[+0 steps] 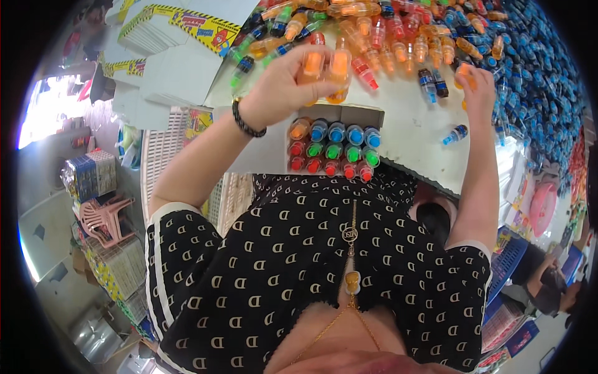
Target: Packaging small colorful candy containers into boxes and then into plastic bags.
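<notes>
In the head view I see the left hand (280,82) wrapping its fingers round two orange bottles (339,70), over the box's (370,116) twelve o'clock edge. At two o'clock, the right hand's (479,89) fingers pinch another orange bottle (461,79) above the table (414,137).

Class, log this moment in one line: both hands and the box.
left hand: holding orange bottles | right hand: holding at least one orange bottle | box: open, rows of capped bottles inside

And we're in what looks like a packing workshop, bottles (398,38) heaped across the bench (414,128), printed cartons (177,68) stacked alongside, another person (549,280) off right!
</notes>
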Motion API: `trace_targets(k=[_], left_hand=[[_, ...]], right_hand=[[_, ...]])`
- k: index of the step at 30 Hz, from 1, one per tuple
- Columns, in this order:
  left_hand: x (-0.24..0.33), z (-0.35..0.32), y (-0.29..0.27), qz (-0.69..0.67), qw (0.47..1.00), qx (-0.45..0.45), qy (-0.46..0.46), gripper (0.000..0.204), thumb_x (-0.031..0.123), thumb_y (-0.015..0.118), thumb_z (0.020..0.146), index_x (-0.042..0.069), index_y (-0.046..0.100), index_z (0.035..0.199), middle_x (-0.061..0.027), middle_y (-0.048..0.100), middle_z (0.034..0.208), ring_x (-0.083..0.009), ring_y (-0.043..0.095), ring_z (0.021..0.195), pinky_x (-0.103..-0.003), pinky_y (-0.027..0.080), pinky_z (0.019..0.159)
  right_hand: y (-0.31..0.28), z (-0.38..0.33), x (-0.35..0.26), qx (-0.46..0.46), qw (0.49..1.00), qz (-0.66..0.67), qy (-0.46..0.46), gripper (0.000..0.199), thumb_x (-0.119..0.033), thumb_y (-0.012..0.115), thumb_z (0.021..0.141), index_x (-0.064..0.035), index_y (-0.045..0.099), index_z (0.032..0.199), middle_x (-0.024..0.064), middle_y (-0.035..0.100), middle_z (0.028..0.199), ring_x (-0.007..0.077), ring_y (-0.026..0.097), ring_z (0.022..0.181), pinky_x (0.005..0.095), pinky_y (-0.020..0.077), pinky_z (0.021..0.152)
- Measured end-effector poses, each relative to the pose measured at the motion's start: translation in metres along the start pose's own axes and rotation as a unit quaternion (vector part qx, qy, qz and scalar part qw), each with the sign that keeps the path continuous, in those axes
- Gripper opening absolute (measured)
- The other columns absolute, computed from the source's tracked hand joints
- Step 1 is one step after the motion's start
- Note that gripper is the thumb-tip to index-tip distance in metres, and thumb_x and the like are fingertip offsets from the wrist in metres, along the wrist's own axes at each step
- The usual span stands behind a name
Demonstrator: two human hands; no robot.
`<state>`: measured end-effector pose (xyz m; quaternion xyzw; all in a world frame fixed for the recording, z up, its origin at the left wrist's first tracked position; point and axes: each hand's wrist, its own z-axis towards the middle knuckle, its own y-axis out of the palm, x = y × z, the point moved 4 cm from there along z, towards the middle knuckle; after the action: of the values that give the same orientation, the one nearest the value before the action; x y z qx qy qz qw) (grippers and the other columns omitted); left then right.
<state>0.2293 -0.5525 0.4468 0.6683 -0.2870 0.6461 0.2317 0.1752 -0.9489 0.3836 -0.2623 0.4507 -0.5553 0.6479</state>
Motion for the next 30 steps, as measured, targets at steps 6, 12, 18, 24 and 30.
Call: trace_targets(k=[6,12,18,24,30], left_hand=[[-0.007,-0.031,0.009,0.217,0.961,-0.053,0.162,0.037,0.001,0.068,0.084,0.005,0.052,0.118,-0.0070,0.060,0.111,-0.0177,0.060,0.104,-0.033,0.049,0.089],[-0.014,-0.041,0.010,0.233,0.966,-0.052,0.097,0.034,0.001,0.069,0.082,0.005,0.053,0.112,-0.0092,0.060,0.111,-0.0219,0.058,0.108,-0.035,0.047,0.091],[-0.009,-0.046,0.002,0.389,0.906,0.003,0.166,0.031,0.009,0.068,0.083,0.005,0.055,0.111,-0.0115,0.059,0.116,-0.0294,0.058,0.105,-0.038,0.043,0.095],[-0.015,-0.032,0.001,0.407,0.902,-0.025,0.143,0.025,0.022,0.061,0.089,0.008,0.059,0.110,-0.0105,0.061,0.110,-0.0295,0.058,0.104,-0.041,0.040,0.097],[-0.003,-0.020,-0.003,0.426,0.890,-0.028,0.159,0.030,0.019,0.057,0.091,0.009,0.061,0.119,-0.0107,0.063,0.111,-0.0293,0.058,0.105,-0.041,0.043,0.094]], right_hand=[[-0.010,-0.027,-0.086,0.153,0.858,0.467,0.152,0.022,-0.015,0.070,0.087,-0.0018,0.062,0.103,0.0069,0.062,0.109,0.0181,0.060,0.099,0.0314,0.0502,0.085],[0.000,-0.058,-0.207,0.034,0.903,0.411,-0.116,0.029,-0.010,0.077,0.077,-0.0042,0.064,0.103,0.0089,0.064,0.106,0.0228,0.062,0.095,0.0325,0.0504,0.085],[0.018,-0.049,-0.214,-0.134,0.904,0.383,-0.135,0.038,-0.007,0.075,0.074,-0.0065,0.065,0.110,0.0091,0.064,0.109,0.0261,0.061,0.100,0.0349,0.0480,0.091],[0.028,-0.040,-0.213,-0.133,0.909,0.384,-0.095,0.029,-0.005,0.068,0.082,-0.0074,0.066,0.112,0.0089,0.064,0.111,0.0224,0.060,0.102,0.0320,0.0468,0.091],[0.022,-0.034,-0.167,-0.137,0.926,0.353,-0.012,0.023,-0.007,0.059,0.091,-0.0069,0.066,0.113,0.0063,0.064,0.108,0.0165,0.060,0.098,0.0281,0.0464,0.084]])
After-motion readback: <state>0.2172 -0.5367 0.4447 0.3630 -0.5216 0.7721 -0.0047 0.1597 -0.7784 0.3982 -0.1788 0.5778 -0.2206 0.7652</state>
